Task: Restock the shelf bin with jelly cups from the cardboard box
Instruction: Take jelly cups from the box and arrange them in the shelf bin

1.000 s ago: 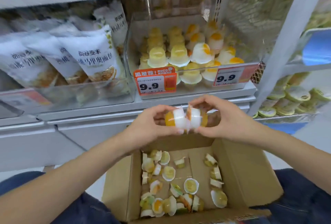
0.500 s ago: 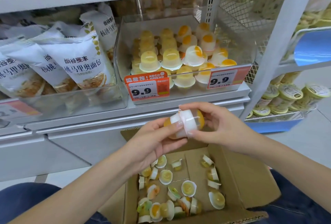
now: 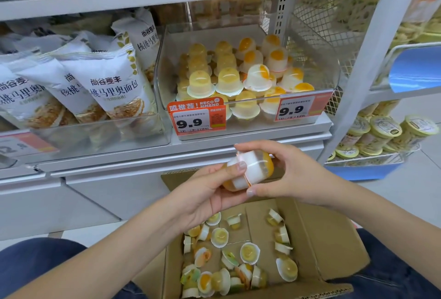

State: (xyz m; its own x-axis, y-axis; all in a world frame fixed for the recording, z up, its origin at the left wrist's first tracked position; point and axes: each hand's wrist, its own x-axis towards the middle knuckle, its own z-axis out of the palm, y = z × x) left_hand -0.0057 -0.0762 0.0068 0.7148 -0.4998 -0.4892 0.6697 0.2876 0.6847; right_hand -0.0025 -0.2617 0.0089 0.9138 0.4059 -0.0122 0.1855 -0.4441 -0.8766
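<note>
Two jelly cups (image 3: 250, 171), white with orange ends, are pressed lid to lid above the open cardboard box (image 3: 334, 246). My left hand (image 3: 202, 193) holds the left cup from below, thumb on top. My right hand (image 3: 286, 174) grips the right cup with fingers curled over it. Several loose jelly cups (image 3: 238, 258) lie on the box floor. The clear shelf bin (image 3: 317, 69) stands on the shelf just above my hands, with yellow and orange-topped cups stacked inside in rows.
Bread bags (image 3: 112, 88) fill the clear bin to the left. Price tags reading 9.9 (image 3: 196, 119) hang on the bin's front. A white shelf post (image 3: 367, 64) rises at the right, with round tubs (image 3: 386, 131) on the neighbouring rack. My knees flank the box.
The two cups, held apart at an angle a second ago, are now pressed together lid to lid. Both hands have stayed above the box, below the bin.
</note>
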